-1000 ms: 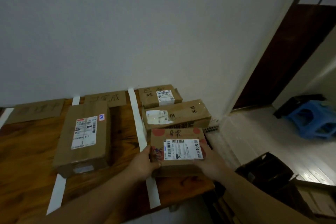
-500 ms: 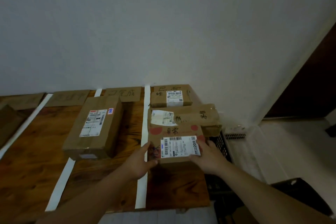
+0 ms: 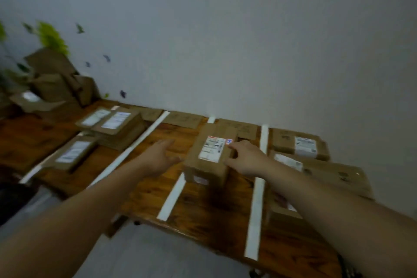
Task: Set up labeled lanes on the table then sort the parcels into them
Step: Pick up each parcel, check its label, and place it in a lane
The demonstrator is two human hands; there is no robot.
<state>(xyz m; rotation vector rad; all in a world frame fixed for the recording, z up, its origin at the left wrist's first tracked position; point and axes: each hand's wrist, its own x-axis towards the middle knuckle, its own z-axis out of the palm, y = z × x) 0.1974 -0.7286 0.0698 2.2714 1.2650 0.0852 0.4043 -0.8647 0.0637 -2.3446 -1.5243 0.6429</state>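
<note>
- Wooden counter (image 3: 203, 207) split into lanes by white tape strips (image 3: 256, 198); a brown card label (image 3: 182, 119) lies at the 12 o'clock end of each lane. Writing on the cards too blurred to read.
- Middle lane: one tall brown parcel (image 3: 209, 156), white shipping label on top with a small red-and-blue sticker at its 1 o'clock corner; print unreadable.
- Lane at 3 o'clock: three parcels (image 3: 300, 144) in a row, the nearest one partly hidden under the right forearm. Dark handwritten marks on the middle one, illegible.
- Lanes at 9–10 o'clock: flat labelled boxes (image 3: 117, 125), two stacked, one alone nearer.
- Far 10 o'clock: loose pile of cardboard boxes (image 3: 54, 83) against the wall.
- Left hand (image 3: 158, 156): open, fingers spread, just beside the tall parcel's 9 o'clock side, not gripping; contact cannot be told.
- Right hand (image 3: 246, 158): loosely open, fingertips on the parcel's top edge at 3 o'clock; not closed around it.
</note>
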